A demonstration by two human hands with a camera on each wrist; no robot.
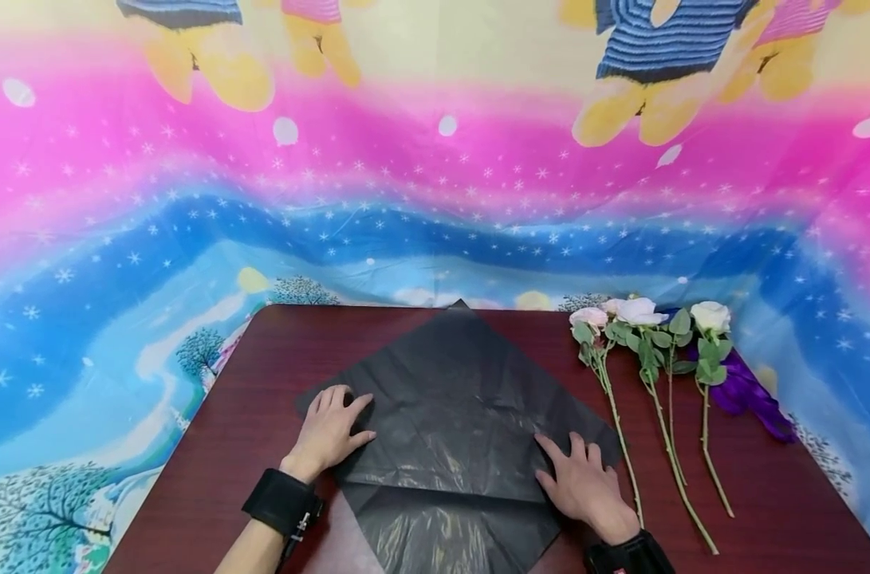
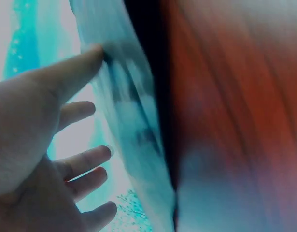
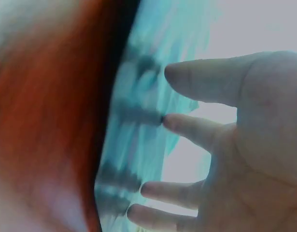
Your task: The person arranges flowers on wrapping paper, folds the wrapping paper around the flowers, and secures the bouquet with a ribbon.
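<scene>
A sheet of dark grey-black wrapping paper (image 1: 449, 399) lies on the table, one corner pointing to the far edge and a crosswise fold line near the front. My left hand (image 1: 330, 426) rests at its left side, fingers spread, thumb and fingertips on the paper. On the right, my right hand (image 1: 581, 482) lies near the paper's right edge with fingers fanned out over it. Both wrist views look from below: the fingers of the left hand (image 2: 37, 130) and the right hand (image 3: 245, 135) are extended, fingertips at the surface.
Several long-stemmed roses, pink (image 1: 588, 319) and white (image 1: 710, 316), lie at the right of the dark red table (image 1: 262, 367). Behind them is a crumpled purple cloth (image 1: 746, 395). A printed curtain (image 1: 435, 175) hangs along the back.
</scene>
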